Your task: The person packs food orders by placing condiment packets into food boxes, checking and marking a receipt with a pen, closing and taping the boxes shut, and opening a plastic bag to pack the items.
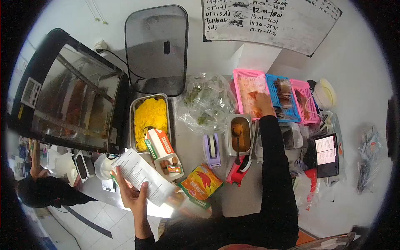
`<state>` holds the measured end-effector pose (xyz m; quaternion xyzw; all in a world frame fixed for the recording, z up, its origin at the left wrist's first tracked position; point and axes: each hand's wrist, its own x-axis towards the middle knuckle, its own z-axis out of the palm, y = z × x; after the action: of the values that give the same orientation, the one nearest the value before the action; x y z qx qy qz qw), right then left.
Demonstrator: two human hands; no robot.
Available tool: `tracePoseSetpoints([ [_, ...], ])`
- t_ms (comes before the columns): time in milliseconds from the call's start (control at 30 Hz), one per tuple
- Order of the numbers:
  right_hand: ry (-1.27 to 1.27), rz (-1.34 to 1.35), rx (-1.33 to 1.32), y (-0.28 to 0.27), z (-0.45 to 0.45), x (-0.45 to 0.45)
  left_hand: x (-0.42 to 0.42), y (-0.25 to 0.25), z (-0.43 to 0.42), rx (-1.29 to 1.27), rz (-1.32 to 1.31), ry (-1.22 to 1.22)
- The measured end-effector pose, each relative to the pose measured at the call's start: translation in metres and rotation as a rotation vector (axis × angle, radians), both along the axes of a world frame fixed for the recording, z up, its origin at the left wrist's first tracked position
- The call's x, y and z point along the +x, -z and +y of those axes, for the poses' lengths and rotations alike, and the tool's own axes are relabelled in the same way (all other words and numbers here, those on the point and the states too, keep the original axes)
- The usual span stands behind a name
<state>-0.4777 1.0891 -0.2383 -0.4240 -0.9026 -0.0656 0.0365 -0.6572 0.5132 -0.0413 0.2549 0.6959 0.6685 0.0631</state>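
Note:
My left hand (134,198) grips a long printed paper slip (146,177), thumb on its front. Behind the slip stands an open food box (160,146) with a green and red pattern; pieces of food and a small sachet lie in its lower part. My right hand (263,105) reaches down into a pink basket (237,89) lined with printed paper. Small orange packets (253,95) lie by its fingers, which are largely hidden by the back of the hand. Close below that hand sits a metal container (246,131) of brown sauce with a dark spoon (237,143).
A glass-fronted cabinet (79,96) stands left, beside a tray of yellow food (152,118). Mid-counter are a plastic bag (206,100), purple tape dispenser (211,151) and yellow packet (201,182). Right are a blue basket (283,96) and tablet (327,155). Another person (46,191) is far left.

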Motion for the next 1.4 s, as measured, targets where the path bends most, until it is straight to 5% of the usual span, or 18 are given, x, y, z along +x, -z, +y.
tracePoseSetpoints([
  [67,0.069,-0.067,-0.108,-0.029,0.002,-0.008,-0.003,0.002,0.004,-0.014,-0.013,0.008],
  [167,0.087,0.339,-0.108,-0.002,0.059,0.011,-0.005,0.005,0.006,0.000,-0.035,0.003],
  [267,0.153,0.939,-0.976,-0.088,0.018,0.020,-0.004,0.009,0.007,-0.005,-0.028,0.004],
  [367,-0.139,1.077,-1.269,-0.169,-0.068,0.005,0.001,0.004,0.009,0.027,-0.080,0.024],
  [733,-0.775,0.821,-1.467,-0.306,-0.326,-0.064,0.002,-0.020,-0.101,0.148,0.043,-0.137],
  [833,-0.848,0.788,-1.488,-0.305,-0.380,-0.092,-0.004,-0.026,-0.153,0.180,0.063,-0.283],
  [1067,-0.365,0.623,-2.252,-0.178,-0.584,-0.177,-0.028,-0.034,-0.332,0.168,0.284,-0.866],
  [1200,-0.198,0.057,-2.452,-0.076,-0.697,-0.188,-0.040,-0.043,-0.409,0.112,0.322,-0.949],
  [1300,-0.300,0.274,-2.583,-0.085,-0.760,-0.228,-0.053,-0.039,-0.443,0.066,0.295,-0.925],
  [1367,-0.040,0.565,-2.493,-0.064,-0.787,-0.270,-0.063,-0.038,-0.455,0.077,0.262,-0.870],
  [1400,0.036,0.559,-2.689,-0.070,-0.788,-0.286,-0.067,-0.039,-0.458,0.077,0.224,-0.829],
])
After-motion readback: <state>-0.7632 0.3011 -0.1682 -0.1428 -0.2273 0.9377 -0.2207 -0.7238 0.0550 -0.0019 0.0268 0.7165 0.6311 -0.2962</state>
